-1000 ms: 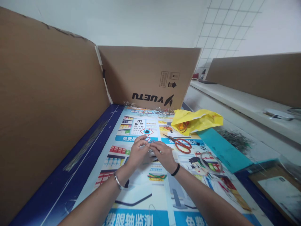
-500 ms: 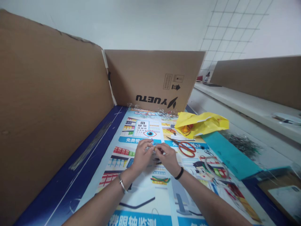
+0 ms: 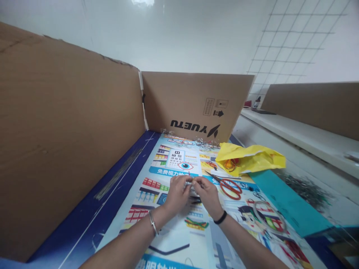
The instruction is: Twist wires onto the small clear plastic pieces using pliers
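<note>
My left hand and my right hand meet over the middle of the printed poster sheet. Fingers and thumb of each are closed in a pinch around something small, mostly hidden, that I cannot make out. A tiny bit of red shows just above the fingertips. Just right of the right hand lies a pair of scissors with orange handles, blades pointing away to the left. A small bundle of green, yellow and red strands is below the hands. Something dark and thin lies between them.
A yellow plastic bag with orange cord sits at the back right. Thin straight wires lie left; a wire coil and a tangled wire heap lie right. Cardboard walls stand left and behind. Wire scraps line the back.
The camera view has shifted, so everything appears lower and farther right. Both hands stay together in the same pinch, with only slight finger movement.
</note>
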The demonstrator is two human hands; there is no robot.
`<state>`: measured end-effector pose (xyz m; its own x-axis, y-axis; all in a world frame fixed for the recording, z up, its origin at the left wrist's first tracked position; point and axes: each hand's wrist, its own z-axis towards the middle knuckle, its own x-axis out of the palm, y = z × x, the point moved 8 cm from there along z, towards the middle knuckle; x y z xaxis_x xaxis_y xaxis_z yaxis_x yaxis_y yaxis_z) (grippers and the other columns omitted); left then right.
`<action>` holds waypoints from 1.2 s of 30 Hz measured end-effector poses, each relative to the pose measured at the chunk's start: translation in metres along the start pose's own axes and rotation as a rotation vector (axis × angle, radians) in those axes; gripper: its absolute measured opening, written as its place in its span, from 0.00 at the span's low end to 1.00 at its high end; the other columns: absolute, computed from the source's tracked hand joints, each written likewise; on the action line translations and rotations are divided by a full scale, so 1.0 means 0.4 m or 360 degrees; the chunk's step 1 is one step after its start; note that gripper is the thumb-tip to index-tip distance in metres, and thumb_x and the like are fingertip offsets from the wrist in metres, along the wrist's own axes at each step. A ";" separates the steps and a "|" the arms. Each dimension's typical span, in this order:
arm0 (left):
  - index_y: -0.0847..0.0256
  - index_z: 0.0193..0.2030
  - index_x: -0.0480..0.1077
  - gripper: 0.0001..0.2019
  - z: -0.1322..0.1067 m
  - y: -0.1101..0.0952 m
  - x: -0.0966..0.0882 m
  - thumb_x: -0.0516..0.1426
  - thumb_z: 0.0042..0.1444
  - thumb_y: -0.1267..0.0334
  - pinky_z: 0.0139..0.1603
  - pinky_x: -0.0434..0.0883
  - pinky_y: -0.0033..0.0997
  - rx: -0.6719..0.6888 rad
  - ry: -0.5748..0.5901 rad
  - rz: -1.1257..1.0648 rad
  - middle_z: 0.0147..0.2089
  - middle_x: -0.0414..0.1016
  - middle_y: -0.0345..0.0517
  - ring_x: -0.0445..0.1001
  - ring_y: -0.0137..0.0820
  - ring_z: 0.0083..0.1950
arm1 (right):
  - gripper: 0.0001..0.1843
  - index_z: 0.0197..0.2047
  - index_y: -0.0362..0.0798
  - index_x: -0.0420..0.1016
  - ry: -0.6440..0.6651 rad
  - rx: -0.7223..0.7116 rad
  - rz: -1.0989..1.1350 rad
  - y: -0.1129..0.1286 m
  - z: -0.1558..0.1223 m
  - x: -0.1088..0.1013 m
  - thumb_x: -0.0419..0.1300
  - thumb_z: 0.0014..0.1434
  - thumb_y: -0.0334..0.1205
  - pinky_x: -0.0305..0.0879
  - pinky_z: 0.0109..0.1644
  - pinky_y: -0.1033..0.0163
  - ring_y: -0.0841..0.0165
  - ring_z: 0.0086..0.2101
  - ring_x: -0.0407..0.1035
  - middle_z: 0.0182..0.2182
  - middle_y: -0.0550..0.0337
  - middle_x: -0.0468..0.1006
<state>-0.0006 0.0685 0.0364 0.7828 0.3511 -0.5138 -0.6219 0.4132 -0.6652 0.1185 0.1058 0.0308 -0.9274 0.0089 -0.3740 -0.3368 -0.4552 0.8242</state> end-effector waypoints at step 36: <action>0.62 0.28 0.70 0.04 0.037 0.077 0.015 0.57 0.48 0.64 0.30 0.64 0.26 -0.0628 0.0267 -0.0999 0.26 0.71 0.38 0.68 0.27 0.28 | 0.06 0.28 0.48 0.74 -0.0027 -0.0027 0.0000 -0.008 0.019 -0.014 0.58 0.53 0.39 0.65 0.33 0.64 0.67 0.28 0.69 0.25 0.60 0.76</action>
<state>-0.0154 0.0959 0.0208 0.9996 0.0037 -0.0292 -0.0295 0.1511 -0.9881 0.1237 0.1141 0.0336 -0.9301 0.0236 -0.3667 -0.3340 -0.4705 0.8168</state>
